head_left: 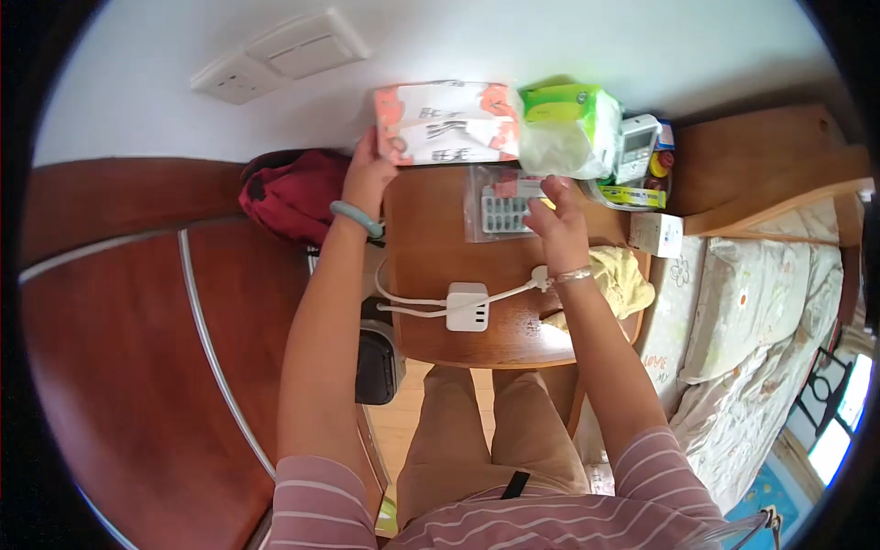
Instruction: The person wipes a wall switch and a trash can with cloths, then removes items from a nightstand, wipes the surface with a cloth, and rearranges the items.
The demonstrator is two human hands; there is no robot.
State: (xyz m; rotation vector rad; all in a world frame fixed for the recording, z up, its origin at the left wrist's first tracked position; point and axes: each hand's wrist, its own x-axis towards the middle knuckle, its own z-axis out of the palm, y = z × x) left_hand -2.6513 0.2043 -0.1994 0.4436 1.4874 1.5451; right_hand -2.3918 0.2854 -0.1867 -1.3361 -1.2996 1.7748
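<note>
My left hand, with a pale green bangle on its wrist, grips the left end of a white and orange tissue pack standing against the wall. Its thumb lies on the front, and the other fingers are partly hidden. Over the table, my right hand is half curled with thumb and fingers apart, and nothing shows in it. Beneath and left of it lies a blister pack of capsules in a clear bag. Just behind the right hand stands a green and white tissue pack.
A white power strip with a cable lies on the wooden table. A yellow cloth, small white box and grey handheld device are at the right. Beyond the table's left edge is a red bag; a bed stands right.
</note>
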